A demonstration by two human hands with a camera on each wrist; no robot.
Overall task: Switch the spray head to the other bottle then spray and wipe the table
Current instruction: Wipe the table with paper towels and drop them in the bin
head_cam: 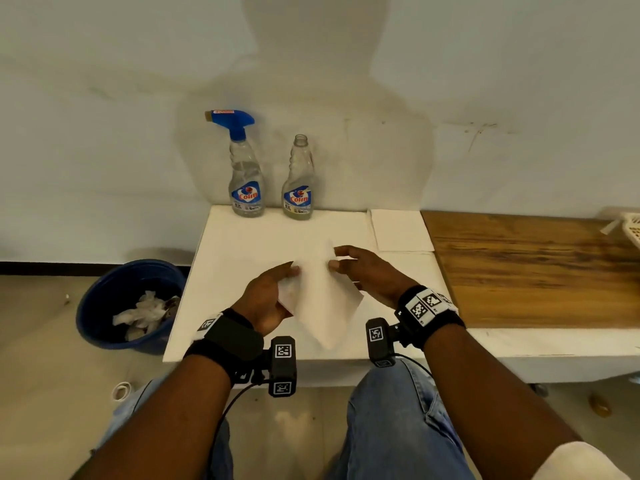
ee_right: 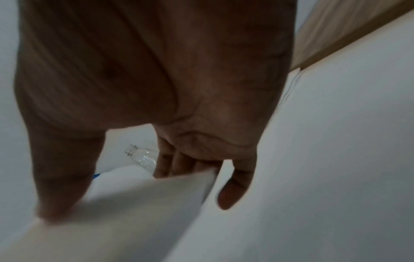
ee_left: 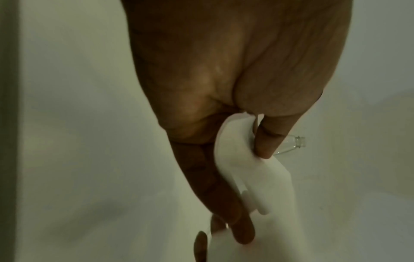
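Note:
Two clear bottles stand at the back of the white table. The left bottle carries the blue spray head; the right bottle has an open neck. A white paper towel hangs above the table's middle, held by both hands. My left hand pinches its left edge between thumb and fingers. My right hand pinches its upper right edge between thumb and fingers.
A second white paper sheet lies flat at the table's back right. A wooden board covers the bench to the right, with a white basket at its far end. A blue bin with crumpled paper stands on the floor to the left.

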